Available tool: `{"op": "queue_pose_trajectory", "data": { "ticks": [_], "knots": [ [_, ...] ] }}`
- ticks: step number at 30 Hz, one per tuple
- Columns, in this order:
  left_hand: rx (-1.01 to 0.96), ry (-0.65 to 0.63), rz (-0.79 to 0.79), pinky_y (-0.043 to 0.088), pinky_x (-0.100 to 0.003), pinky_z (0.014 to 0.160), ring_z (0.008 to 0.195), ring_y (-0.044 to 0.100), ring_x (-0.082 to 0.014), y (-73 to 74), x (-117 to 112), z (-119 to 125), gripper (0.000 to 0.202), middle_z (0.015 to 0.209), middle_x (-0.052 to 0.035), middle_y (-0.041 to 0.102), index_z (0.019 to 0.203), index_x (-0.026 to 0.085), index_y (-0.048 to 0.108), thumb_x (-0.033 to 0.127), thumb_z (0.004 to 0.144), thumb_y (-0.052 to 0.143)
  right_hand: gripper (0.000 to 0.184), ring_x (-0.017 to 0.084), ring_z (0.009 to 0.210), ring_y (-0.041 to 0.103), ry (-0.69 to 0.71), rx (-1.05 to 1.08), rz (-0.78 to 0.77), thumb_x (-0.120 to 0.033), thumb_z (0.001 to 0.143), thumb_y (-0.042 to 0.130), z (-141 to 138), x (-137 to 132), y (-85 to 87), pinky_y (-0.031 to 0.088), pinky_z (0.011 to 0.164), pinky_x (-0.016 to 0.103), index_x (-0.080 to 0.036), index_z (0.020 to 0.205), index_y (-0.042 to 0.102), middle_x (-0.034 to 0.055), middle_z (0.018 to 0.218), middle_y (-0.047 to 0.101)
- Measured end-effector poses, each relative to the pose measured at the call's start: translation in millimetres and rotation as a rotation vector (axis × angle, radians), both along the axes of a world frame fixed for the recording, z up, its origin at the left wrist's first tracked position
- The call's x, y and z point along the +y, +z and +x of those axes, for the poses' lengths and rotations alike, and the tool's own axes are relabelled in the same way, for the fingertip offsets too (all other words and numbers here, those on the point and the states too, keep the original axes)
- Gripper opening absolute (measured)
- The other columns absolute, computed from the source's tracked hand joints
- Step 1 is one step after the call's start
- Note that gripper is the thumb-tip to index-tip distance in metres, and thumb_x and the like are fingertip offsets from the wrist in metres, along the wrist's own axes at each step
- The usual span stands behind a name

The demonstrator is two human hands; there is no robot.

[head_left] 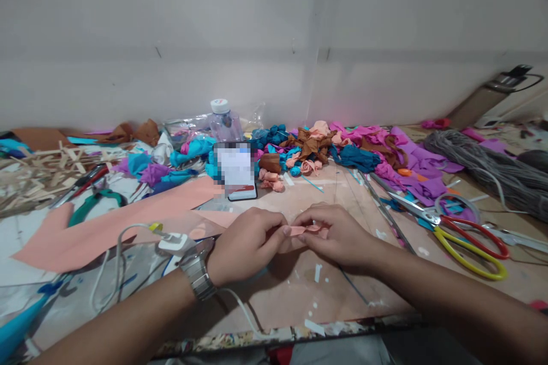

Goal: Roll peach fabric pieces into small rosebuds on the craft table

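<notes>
Between my two hands, low over the table's middle, is a folded strip of peach crepe paper (298,230). My left hand (252,239), a metal watch on its wrist, pinches the strip's left end between thumb and fingers. Closed on its right end is my right hand (338,234), thumb and fingertips pressed together around gathered paper. Left of my hands lies a large peach paper sheet (124,222). A phone (238,171) with a lit, blurred screen leans beyond them. Behind it sit several crepe paper flowers (310,145) in peach, brown, teal and pink.
Scissors (440,225) with red and yellow handles lie at right, near grey yarn (483,165). Green-handled pliers (96,202) rest at left. A white charger with cable (173,242) lies by my left wrist. A plastic bottle (225,122) and a flask (483,100) stand behind.
</notes>
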State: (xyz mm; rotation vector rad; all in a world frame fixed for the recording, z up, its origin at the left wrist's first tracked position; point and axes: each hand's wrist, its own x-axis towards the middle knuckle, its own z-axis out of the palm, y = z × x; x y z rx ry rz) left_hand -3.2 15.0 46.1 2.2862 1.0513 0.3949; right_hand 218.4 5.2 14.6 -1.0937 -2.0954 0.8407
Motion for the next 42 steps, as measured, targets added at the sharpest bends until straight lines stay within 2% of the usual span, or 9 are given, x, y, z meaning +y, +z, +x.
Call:
{"op": "queue_pose_trajectory", "data": {
  "ticks": [4,8,15,18,21,25,29,36,42],
  "knots": [
    [-0.006,0.009,-0.021,0.029,-0.027,0.064,0.065,0.052,-0.0121,0.0,0.3,-0.1,0.035,0.067,0.0022,0.058,0.072,0.017,0.057,0.029,0.101,0.043,0.021,0.015,0.084,0.065,-0.012,-0.005,0.058,-0.011,0.082,0.066,-0.4,-0.2,-0.1,0.044,0.079,0.027,-0.021,0.098,0.076,-0.0001,0.09,0.076],
    [0.019,0.022,0.011,0.028,-0.028,0.063,0.065,0.05,-0.0132,0.5,0.8,0.3,0.035,0.067,0.0014,0.057,0.07,0.017,0.056,0.03,0.101,0.044,0.018,0.015,0.083,0.066,-0.014,0.003,0.067,-0.014,0.084,0.066,-0.2,-0.8,1.7,0.045,0.079,0.027,-0.021,0.097,0.076,0.0002,0.089,0.076],
    [0.051,0.055,0.057,0.03,-0.029,0.064,0.068,0.053,-0.0157,1.6,0.5,-0.5,0.038,0.069,-0.0004,0.06,0.072,0.018,0.058,0.034,0.102,0.041,0.014,0.016,0.086,0.069,-0.049,0.051,-0.059,-0.021,0.087,0.066,0.8,0.2,2.7,0.048,0.077,0.025,-0.02,0.097,0.077,0.0018,0.095,0.077],
    [0.016,0.046,0.095,0.035,-0.029,0.068,0.077,0.058,-0.0185,0.1,-1.1,-1.7,0.028,0.082,-0.0019,0.067,0.093,0.02,0.064,0.043,0.1,0.049,0.015,0.015,0.082,0.069,-0.071,0.076,-0.124,-0.027,0.091,0.065,0.1,1.4,1.2,0.048,0.073,0.024,-0.019,0.094,0.077,0.0022,0.09,0.077],
    [0.006,0.02,0.182,0.038,-0.032,0.077,0.089,0.061,-0.0223,-2.5,-2.4,-1.4,0.03,0.097,-0.0041,0.07,0.111,0.021,0.062,0.045,0.093,0.061,0.017,0.015,0.078,0.068,-0.073,0.096,-0.185,-0.03,0.092,0.065,-1.4,0.8,0.9,0.048,0.07,0.023,-0.018,0.095,0.077,0.0025,0.089,0.077],
    [0.03,0.004,0.217,0.037,-0.033,0.078,0.085,0.059,-0.0208,-5.0,-1.1,-0.7,0.018,0.09,-0.0024,0.069,0.1,0.022,0.064,0.035,0.098,0.053,0.019,0.015,0.081,0.068,-0.057,0.092,-0.17,-0.033,0.092,0.066,-1.7,-0.3,2.8,0.048,0.072,0.023,-0.019,0.095,0.078,0.0034,0.089,0.077],
    [0.045,0.018,0.236,0.036,-0.033,0.076,0.078,0.056,-0.0189,-5.4,1.2,-2.6,0.021,0.081,-0.001,0.067,0.092,0.021,0.063,0.031,0.101,0.047,0.014,0.015,0.081,0.067,-0.057,0.059,-0.12,-0.028,0.089,0.068,0.6,1.0,4.4,0.047,0.072,0.023,-0.019,0.094,0.078,0.0025,0.089,0.076],
    [0.047,-0.019,0.206,0.037,-0.034,0.08,0.086,0.059,-0.0207,-4.3,0.2,-2.1,0.018,0.093,-0.0027,0.07,0.098,0.02,0.064,0.036,0.096,0.057,0.012,0.015,0.083,0.067,-0.06,0.036,-0.134,-0.024,0.088,0.068,0.8,-0.2,3.6,0.046,0.073,0.024,-0.02,0.092,0.079,0.0019,0.088,0.076],
    [0.057,-0.036,0.187,0.037,-0.034,0.08,0.08,0.058,-0.0193,-4.1,0.4,0.9,0.021,0.084,-0.0033,0.069,0.09,0.019,0.066,0.031,0.098,0.051,0.013,0.015,0.08,0.067,-0.033,0.053,-0.136,-0.025,0.087,0.068,-0.4,-1.2,5.9,0.046,0.071,0.024,-0.019,0.093,0.078,0.0026,0.088,0.076]
  ]
}}
